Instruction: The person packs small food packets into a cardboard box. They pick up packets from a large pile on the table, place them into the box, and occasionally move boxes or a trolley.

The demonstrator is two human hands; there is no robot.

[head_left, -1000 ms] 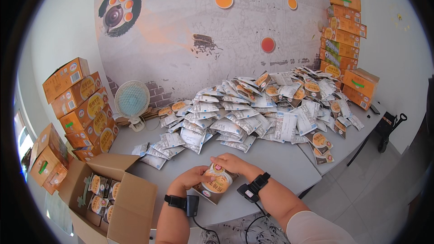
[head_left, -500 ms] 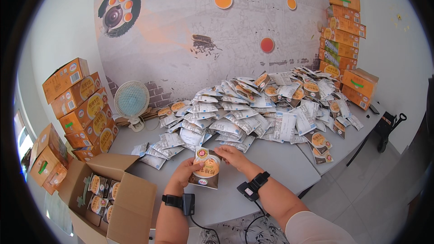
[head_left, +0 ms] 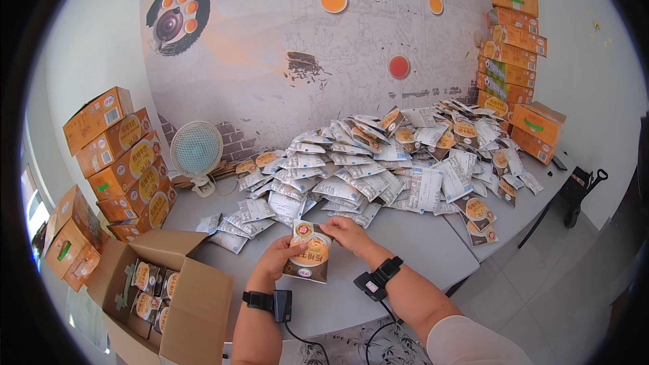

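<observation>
Between my two hands a brown-and-white pouch (head_left: 307, 251) is held upright above the grey table, its printed front with a bowl picture toward me. My left hand (head_left: 276, 257) grips its left side, thumb lying across the front. At the top right corner, my right hand (head_left: 343, 231) pinches the pouch edge between thumb and fingers. Just beyond it lies a large heap of similar pouches (head_left: 345, 182), most with their white printed backs up. To my left stands an open cardboard box (head_left: 196, 311) with several pouches (head_left: 146, 276) standing inside.
Orange cartons (head_left: 128, 162) are stacked at the left beside a small fan (head_left: 197, 151). Another tall stack of orange cartons (head_left: 510, 54) rises at the back right. The grey table (head_left: 405, 257) ends at the right, near a black folded cart (head_left: 578, 186). Cables hang from both wrist straps.
Almost nothing differs. The pouch has shifted very slightly in my hands, and both hands keep their hold on it.
</observation>
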